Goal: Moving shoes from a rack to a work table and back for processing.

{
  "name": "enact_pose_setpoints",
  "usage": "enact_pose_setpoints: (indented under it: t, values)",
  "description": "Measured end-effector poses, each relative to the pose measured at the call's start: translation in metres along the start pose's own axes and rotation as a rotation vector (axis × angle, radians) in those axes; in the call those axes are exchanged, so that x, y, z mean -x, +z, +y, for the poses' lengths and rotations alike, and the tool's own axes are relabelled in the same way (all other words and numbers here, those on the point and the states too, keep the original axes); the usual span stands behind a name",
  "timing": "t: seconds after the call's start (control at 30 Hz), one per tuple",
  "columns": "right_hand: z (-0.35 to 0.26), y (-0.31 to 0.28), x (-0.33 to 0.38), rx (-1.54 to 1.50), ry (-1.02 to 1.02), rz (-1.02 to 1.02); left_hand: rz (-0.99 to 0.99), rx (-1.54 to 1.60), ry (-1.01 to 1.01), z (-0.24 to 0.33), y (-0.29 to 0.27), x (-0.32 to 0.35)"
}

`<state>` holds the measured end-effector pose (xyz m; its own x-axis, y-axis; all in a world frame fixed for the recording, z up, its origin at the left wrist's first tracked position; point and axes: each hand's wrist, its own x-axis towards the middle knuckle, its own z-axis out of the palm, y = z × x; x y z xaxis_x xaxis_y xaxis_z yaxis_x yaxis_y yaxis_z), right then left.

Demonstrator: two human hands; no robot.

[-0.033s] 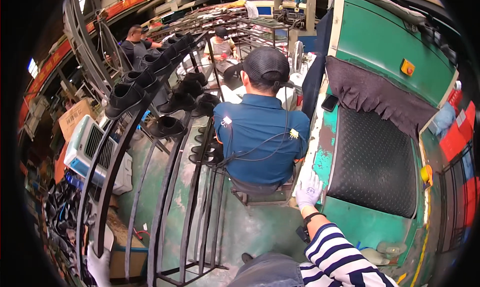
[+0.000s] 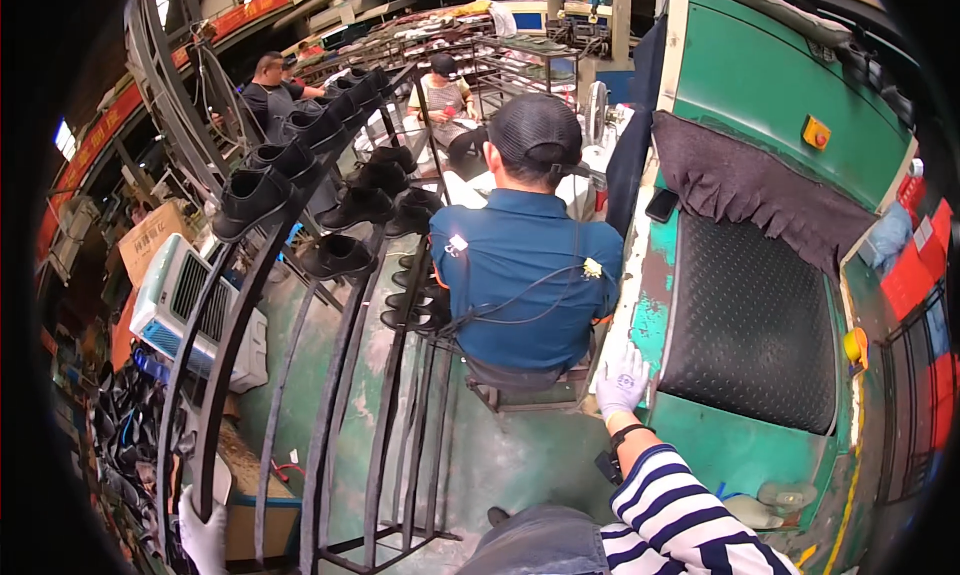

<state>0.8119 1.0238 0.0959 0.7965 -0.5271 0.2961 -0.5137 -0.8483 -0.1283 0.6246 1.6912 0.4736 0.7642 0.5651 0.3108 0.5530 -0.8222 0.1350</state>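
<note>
My left hand (image 2: 205,537), in a white glove, grips the lower end of a dark curved rail of a metal shoe rack (image 2: 232,355) at the bottom left. My right hand (image 2: 622,383), also gloved in white, rests with fingers spread on the worn edge of a green machine (image 2: 650,325), beside its black mesh belt (image 2: 750,325). A striped sleeve and a wrist band run back from it. Black boots (image 2: 250,200) sit in a row along the rack's upper rails, with more black shoes (image 2: 340,257) on the lower ones.
A person in a blue shirt and dark cap (image 2: 525,275) sits on a stool right ahead, back turned. Other people sit farther off. A white air cooler (image 2: 190,305) and cardboard box (image 2: 150,240) stand left. A phone (image 2: 662,205) lies on the machine.
</note>
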Motion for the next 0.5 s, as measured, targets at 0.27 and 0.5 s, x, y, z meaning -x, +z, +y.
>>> enact_pose_setpoints:
  t: [0.27, 0.5]
  values:
    - [-0.013, -0.022, -0.002, 0.013, 0.041, -0.099, 0.014, -0.029, -0.078, 0.015, -0.010, 0.004]
    - [-0.009, -0.007, 0.002, 0.012, 0.014, -0.034, -0.088, -0.149, -0.047, 0.039, -0.031, 0.010]
